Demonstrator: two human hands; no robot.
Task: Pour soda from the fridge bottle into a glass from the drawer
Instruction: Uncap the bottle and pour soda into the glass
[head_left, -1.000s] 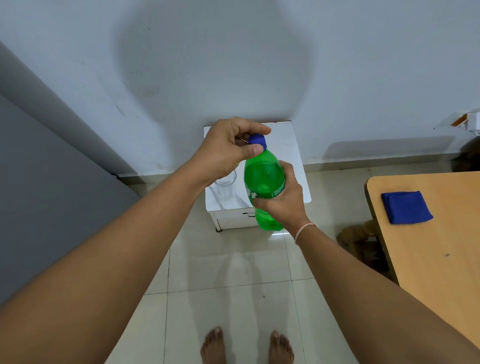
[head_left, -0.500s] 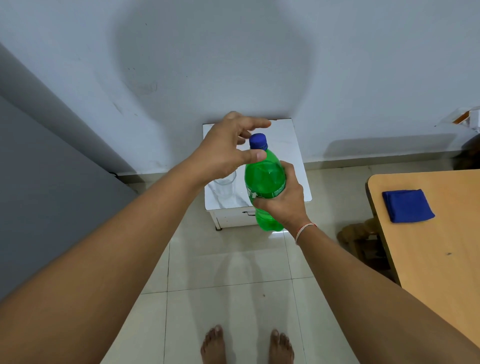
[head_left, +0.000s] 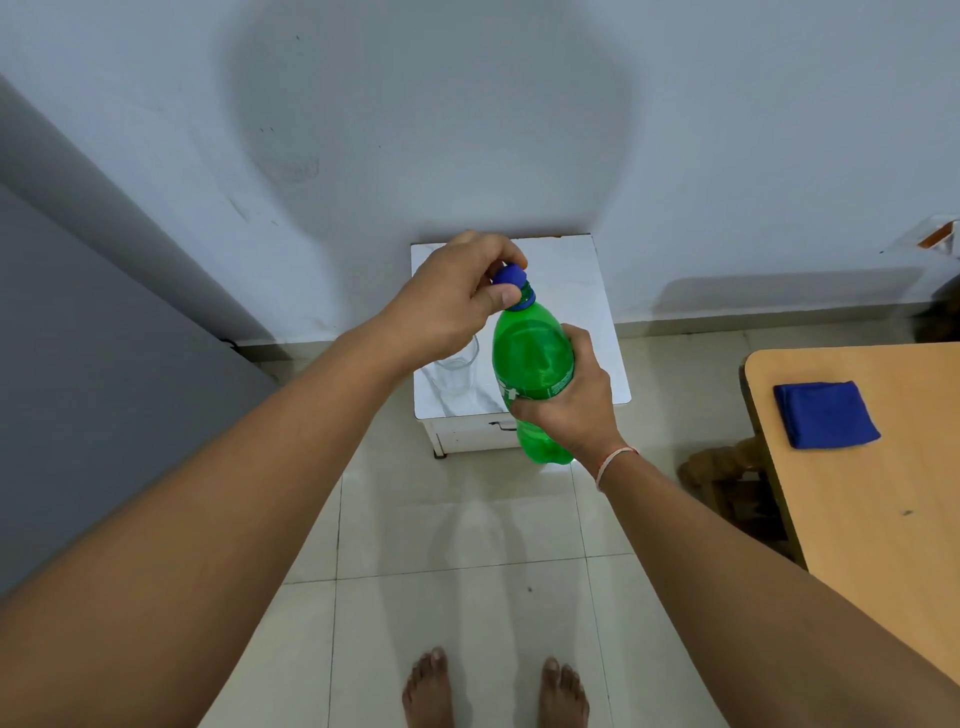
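A green soda bottle (head_left: 530, 358) is held upright in the air in front of me, over the front edge of a small white cabinet (head_left: 597, 312). My right hand (head_left: 571, 405) is wrapped around its middle. My left hand (head_left: 457, 301) pinches the blue cap (head_left: 511, 275) between thumb and fingers; the cap looks tilted on the neck. A clear empty glass (head_left: 457, 374) stands on the cabinet top, partly hidden behind my left wrist.
A grey fridge side (head_left: 78, 389) fills the left. A wooden table (head_left: 883, 493) with a folded blue cloth (head_left: 826, 413) is at the right, with a wooden stool (head_left: 722, 467) beside it. My bare feet (head_left: 493, 686) stand on the tiled floor.
My left hand let go of the cap and spread its fingers half a second ago, then closed on the cap again. The bottle and right hand stayed nearly still.
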